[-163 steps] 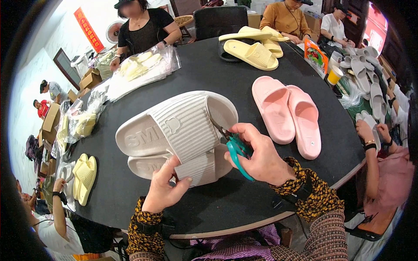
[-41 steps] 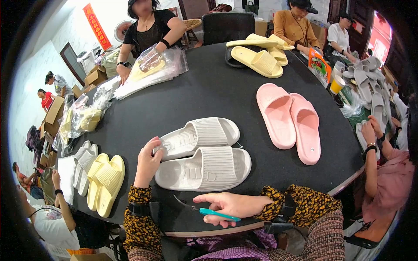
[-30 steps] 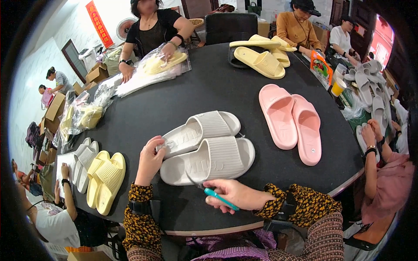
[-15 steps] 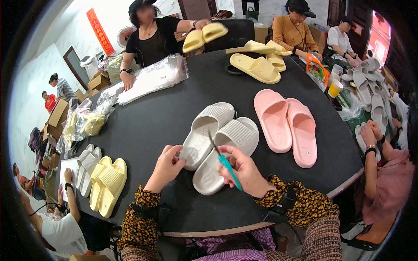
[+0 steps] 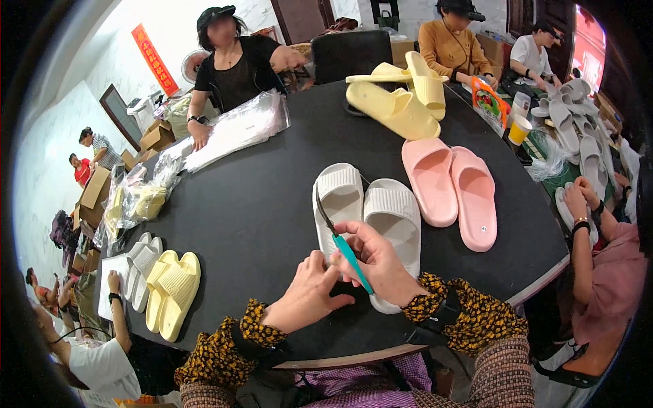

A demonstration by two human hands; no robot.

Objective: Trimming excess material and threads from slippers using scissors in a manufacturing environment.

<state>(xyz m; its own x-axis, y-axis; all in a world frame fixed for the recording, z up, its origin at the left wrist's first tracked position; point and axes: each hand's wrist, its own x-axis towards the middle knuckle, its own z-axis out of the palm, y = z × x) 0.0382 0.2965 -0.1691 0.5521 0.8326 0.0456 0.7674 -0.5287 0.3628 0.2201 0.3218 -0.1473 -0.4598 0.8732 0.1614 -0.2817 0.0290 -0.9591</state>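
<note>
A pair of light grey slide slippers lies on the black table in front of me, ribbed straps at the far end. Across the left slipper, my right hand is closed around a slim teal-handled tool. Its thin dark tip points away from me over the left slipper's strap; the tool's exact kind is unclear. My left hand is beside the heel of that slipper, thumb stretched away from the fingers, holding nothing visible. Both hands partly hide the slippers. Just to the right sits a pair of pink slippers.
Yellow slippers overlap at the far side of the black table. At left are small grey slippers, ribbed yellow slippers and bagged ones. A person opposite rests a hand on clear plastic bags. Others sit right.
The grey slippers have turned to point straighter away from me. My left hand has moved right and nearer me. The person opposite has released the yellow slippers onto the others.
</note>
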